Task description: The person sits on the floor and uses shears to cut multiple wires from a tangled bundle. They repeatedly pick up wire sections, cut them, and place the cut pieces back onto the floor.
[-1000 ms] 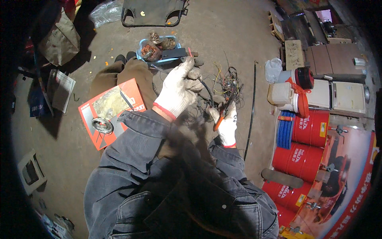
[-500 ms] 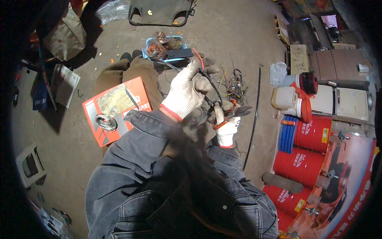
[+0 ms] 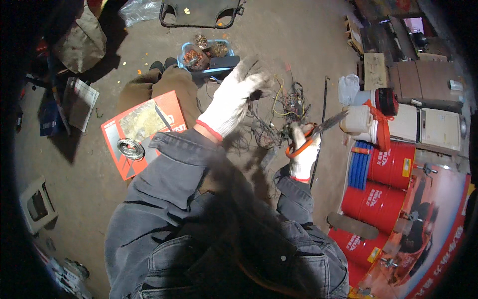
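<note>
My left hand [image 3: 230,99], in a white knit glove with a red cuff, is raised over the floor past my knee. Its fingers are blurred, closed around a dark length of black cable [image 3: 256,94] that shows at the fingers. Lower and to the right, my gloved right hand [image 3: 302,158] grips scissors with orange handles [image 3: 300,148]. Their dark blades [image 3: 330,122] point up and right, away from the left hand. Beyond and between the hands, a tangle of thin wires [image 3: 294,102], with a yellow strand, lies on the floor. Part of it is behind my right hand.
A light blue basket [image 3: 231,49] with containers of small metal pieces stands ahead. Near my left thigh lies a red box [image 3: 113,144] bearing a coil of silver wire [image 3: 131,149]. A black rod [image 3: 324,99] lies right of the wires. Red drums [image 3: 376,207] line the right side.
My right hand with the scissors has moved right, away from the cable and my left hand. The left hand has shifted slightly up and its fingers have blurred.
</note>
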### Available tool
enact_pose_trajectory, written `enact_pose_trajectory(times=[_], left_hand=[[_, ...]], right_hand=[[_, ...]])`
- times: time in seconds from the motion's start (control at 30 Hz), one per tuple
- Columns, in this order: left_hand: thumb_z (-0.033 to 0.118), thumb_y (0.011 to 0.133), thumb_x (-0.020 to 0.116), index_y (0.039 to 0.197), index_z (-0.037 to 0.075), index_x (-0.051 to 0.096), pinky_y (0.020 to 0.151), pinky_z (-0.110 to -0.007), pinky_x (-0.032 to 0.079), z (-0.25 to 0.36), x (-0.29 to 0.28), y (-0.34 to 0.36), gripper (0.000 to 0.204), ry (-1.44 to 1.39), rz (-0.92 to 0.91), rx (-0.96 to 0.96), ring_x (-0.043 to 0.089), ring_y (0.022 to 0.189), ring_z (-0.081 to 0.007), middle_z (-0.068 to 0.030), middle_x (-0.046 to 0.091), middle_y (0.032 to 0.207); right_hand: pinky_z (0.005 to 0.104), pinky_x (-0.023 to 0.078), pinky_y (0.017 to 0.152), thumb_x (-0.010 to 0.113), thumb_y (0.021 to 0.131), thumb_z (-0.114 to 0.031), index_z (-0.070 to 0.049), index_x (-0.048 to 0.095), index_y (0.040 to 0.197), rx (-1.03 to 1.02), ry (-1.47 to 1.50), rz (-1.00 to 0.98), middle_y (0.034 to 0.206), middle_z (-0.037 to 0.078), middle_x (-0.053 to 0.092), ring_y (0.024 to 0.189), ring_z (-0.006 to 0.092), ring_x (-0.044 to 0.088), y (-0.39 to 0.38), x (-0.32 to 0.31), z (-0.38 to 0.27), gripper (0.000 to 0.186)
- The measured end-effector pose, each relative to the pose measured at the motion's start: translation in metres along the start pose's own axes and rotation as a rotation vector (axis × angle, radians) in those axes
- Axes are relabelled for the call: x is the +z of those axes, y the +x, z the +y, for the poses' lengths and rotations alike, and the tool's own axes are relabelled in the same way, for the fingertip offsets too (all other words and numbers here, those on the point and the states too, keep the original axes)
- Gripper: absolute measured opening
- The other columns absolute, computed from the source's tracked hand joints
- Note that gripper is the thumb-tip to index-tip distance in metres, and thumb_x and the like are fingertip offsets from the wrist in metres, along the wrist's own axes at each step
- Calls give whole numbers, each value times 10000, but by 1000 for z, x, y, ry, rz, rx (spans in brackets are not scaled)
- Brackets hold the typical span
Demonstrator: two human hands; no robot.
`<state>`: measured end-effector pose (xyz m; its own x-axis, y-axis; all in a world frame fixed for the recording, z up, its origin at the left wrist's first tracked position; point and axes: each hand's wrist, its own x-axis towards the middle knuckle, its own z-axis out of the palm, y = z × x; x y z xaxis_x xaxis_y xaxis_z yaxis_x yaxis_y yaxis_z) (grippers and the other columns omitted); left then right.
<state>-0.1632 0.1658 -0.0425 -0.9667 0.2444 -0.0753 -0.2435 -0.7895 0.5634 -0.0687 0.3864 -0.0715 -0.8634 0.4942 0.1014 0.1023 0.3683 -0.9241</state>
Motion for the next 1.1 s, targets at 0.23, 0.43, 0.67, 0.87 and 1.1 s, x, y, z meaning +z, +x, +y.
enact_pose_trajectory(times=[0.23,0.43,0.67,0.87,1.1], left_hand=[[227,859,673,1195,-13,599,918,-325,476,-6,20,-34,419,363,-320,-199,627,1011,-196,-127,661,1126],[293,829,685,1015,42,668,797,-325,500,-31,15,-48,313,1077,67,-206,659,904,-220,-116,682,979],[414,817,624,1123,91,630,843,-420,487,-64,-11,-62,445,1310,-811,-26,624,977,-323,-152,650,1005],[428,807,616,1081,11,587,862,-466,467,-75,-18,-61,500,1619,-294,-75,602,985,-360,-193,617,1040],[396,705,743,975,53,619,823,-468,454,-43,-12,-43,454,1407,55,198,561,990,-373,-177,594,1029]], right_hand=[[254,429,499,688,831,-71,-26,590,952,207,285,149,705,39,584,573,136,547,15,0,-6,162],[258,381,494,700,838,-110,-44,564,887,133,402,167,699,-7,531,593,76,492,17,7,-18,159],[258,404,463,709,844,-153,-29,609,936,272,629,140,664,11,514,523,106,505,17,9,-20,184],[261,430,482,689,856,-177,-43,602,1000,225,564,126,680,7,502,546,106,502,16,3,-13,216],[331,532,672,584,933,-235,-51,584,1209,266,585,-29,909,87,602,787,168,593,27,-5,-12,331]])
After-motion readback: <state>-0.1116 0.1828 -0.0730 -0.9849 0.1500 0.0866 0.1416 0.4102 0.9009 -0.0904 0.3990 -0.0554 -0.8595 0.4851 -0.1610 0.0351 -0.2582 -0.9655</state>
